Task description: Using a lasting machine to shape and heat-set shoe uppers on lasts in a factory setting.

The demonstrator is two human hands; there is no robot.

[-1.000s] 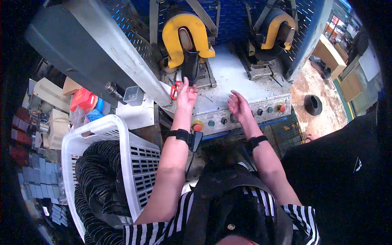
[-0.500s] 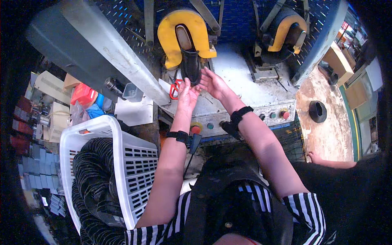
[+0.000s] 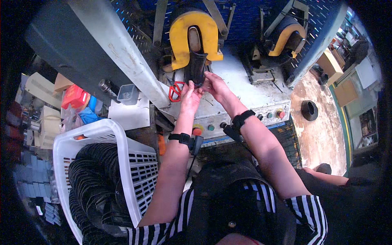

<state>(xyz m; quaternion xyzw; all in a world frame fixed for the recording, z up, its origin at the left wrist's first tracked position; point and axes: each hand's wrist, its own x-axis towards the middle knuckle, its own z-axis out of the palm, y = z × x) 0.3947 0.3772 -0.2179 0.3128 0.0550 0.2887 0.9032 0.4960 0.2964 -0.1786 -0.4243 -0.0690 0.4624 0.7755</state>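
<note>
A black shoe upper (image 3: 196, 67), open at its top, sits in the mouth of a yellow U-shaped clamp (image 3: 178, 41) on a machine. My left hand (image 3: 189, 100) is at the upper's lower left end, palm up, its thumb and fingers closed on the edge. On the lower right side, my right hand (image 3: 216, 86) pinches the same edge with bent fingers. An oval brown-grey pad (image 3: 195, 40) shows inside the clamp above the upper. Red-handled scissors (image 3: 176, 91) lie on the machine bed just left of my left hand.
A white plastic basket (image 3: 141, 179) full of stacked black pieces stands at my left. Buttons line the control panel (image 3: 245, 122) below my wrists. A second yellow clamp (image 3: 281, 38) is at the right. Another person's arm (image 3: 326, 177) reaches in beside a worn table (image 3: 326, 139) holding a black piece (image 3: 309, 110).
My right hand's fingers have bent in and closed on the upper's edge. The whole view has shifted a little, and a second black piece now shows by the other person's hand.
</note>
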